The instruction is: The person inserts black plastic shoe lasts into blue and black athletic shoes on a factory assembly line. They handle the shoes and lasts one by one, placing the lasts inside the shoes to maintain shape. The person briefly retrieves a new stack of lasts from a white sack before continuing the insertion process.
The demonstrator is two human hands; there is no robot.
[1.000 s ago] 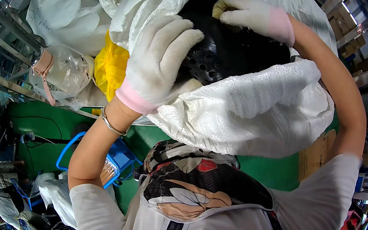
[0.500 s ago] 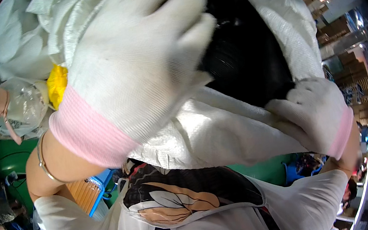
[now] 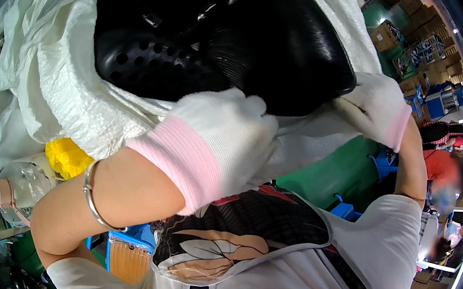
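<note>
A large white woven sack (image 3: pixel 69 90) gapes in front of me with its mouth folded outward. Inside lie shiny black clogs; one clog (image 3: pixel 156 61) shows rows of round holes, and a smooth black piece (image 3: pixel 300 47) beside it fills the right of the opening. My left hand (image 3: pixel 230 136), in a white knit glove with a pink cuff, is closed on the sack's near rim, just below the clogs. At the right of the mouth my right hand (image 3: pixel 375 105), gloved alike, pinches the rim. The fingertips of both hands are partly hidden.
Left of the sack are a yellow plastic bag (image 3: pixel 69 158) and a clear plastic bag (image 3: pixel 29 181). A blue-framed chair with a slatted seat (image 3: pixel 129 257) stands behind my left arm. People, one in a red top (image 3: pixel 444 166), and cardboard boxes (image 3: pixel 384 36) appear at the right.
My left hand has dropped from above the sack's mouth to its near rim, uncovering the clogs. My right hand stays on the rim, slightly higher in view. The view has shifted.
</note>
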